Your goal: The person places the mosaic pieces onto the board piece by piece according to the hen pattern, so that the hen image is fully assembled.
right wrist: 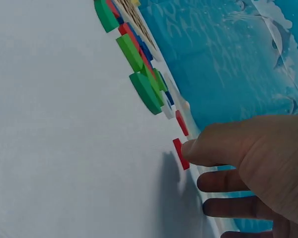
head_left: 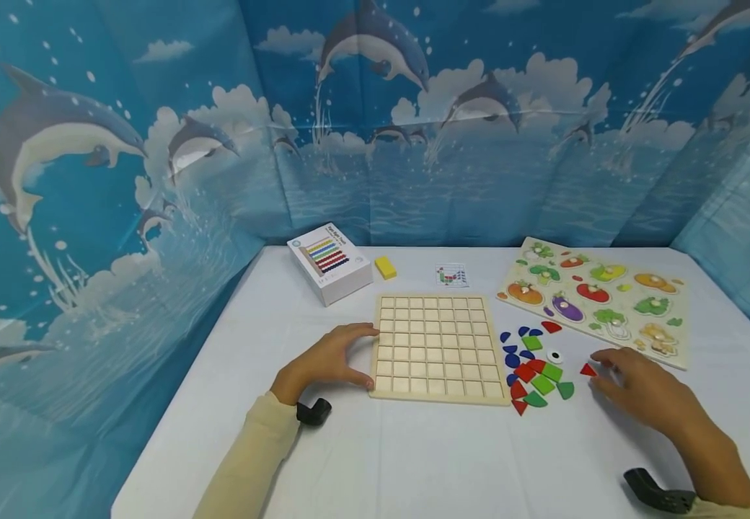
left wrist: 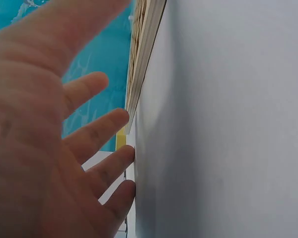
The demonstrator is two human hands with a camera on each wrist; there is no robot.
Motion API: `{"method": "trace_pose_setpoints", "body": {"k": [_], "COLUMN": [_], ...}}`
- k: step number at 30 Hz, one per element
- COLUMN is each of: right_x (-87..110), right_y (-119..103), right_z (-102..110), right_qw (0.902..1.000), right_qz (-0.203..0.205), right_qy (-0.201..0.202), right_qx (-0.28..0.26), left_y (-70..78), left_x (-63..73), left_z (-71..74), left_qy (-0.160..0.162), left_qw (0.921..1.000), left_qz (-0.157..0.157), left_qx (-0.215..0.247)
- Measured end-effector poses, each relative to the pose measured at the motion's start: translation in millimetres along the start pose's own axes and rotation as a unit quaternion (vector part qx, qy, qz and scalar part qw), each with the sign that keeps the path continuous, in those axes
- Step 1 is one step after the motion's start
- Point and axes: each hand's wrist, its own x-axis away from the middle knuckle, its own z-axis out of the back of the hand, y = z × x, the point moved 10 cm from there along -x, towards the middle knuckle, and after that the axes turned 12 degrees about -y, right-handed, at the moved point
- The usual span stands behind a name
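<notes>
A square wooden grid board (head_left: 441, 346) lies flat on the white table. At its left edge is my left hand (head_left: 334, 360), with thumb and fingers spread apart and the fingertips at the rim. The left wrist view shows the fingers (left wrist: 102, 131) extended beside the board's edge (left wrist: 148, 39). On the right, my right hand (head_left: 650, 393) is over the table with fingers loosely bent. Its thumb and index finger are around a small red triangular piece (head_left: 587, 370). In the right wrist view the thumb tip overlaps this red piece (right wrist: 181, 154); contact is unclear.
Several red, green and blue pieces (head_left: 542, 384) lie right of the board, with a white ring-like piece (head_left: 554, 357). Behind are a vegetable puzzle board (head_left: 598, 295), a small pattern card (head_left: 452, 275), a yellow block (head_left: 385, 267) and a white box (head_left: 331, 263). A dolphin curtain surrounds the table.
</notes>
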Motion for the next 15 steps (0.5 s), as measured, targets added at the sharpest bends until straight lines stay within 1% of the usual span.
{"method": "trace_pose_setpoints", "body": {"k": [5, 8, 15], "right_x": [-3.0, -4.5, -5.6], "right_y": [-0.2, -0.5, 0.8], "right_z": [-0.9, -1.8, -2.9], "right_qw": [0.9998, 0.9996, 0.9995], "right_qz": [0.004, 0.001, -0.005], "right_qy": [0.02, 0.027, 0.031], "right_qx": [0.006, 0.012, 0.01], "left_y": [4.5, 4.9, -1.2], "left_x": [1.2, 1.1, 0.2], "left_z": [2.9, 2.4, -3.2], "left_qy": [0.008, 0.005, 0.001], "left_qw": [0.9998, 0.9997, 0.9998], "left_qz": [-0.01, -0.01, -0.003], "left_qx": [-0.015, -0.022, -0.02]}}
